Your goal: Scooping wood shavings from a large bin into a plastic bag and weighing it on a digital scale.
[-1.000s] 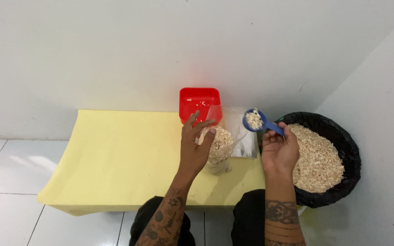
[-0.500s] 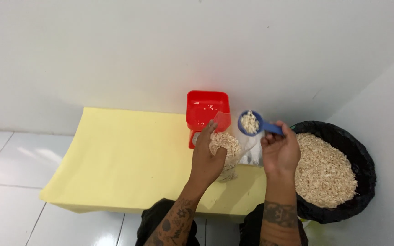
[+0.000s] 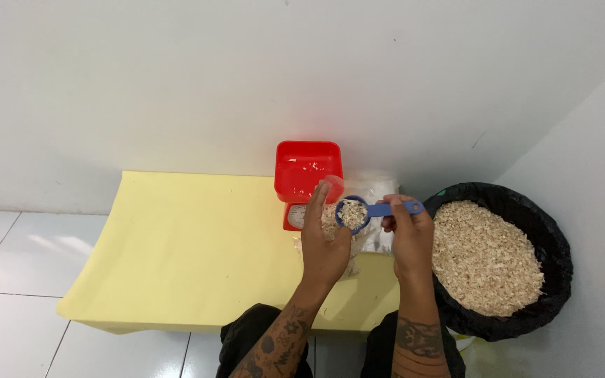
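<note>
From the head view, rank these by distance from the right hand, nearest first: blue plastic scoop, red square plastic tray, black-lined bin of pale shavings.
1. Blue plastic scoop: held in the right hand.
2. Black-lined bin of pale shavings: just right of the hand.
3. Red square plastic tray: farther, up-left by the wall.

Red square container (image 3: 307, 168) against the white wall (image 3: 246, 77), yellow sheet (image 3: 190, 245) over white floor tiles (image 3: 8, 294).

We see a yellow bench (image 3: 176, 252) on the white tiled floor (image 3: 8, 280); a red scale (image 3: 307, 171) and a clear bag (image 3: 341, 248) of flakes sit on it
</note>
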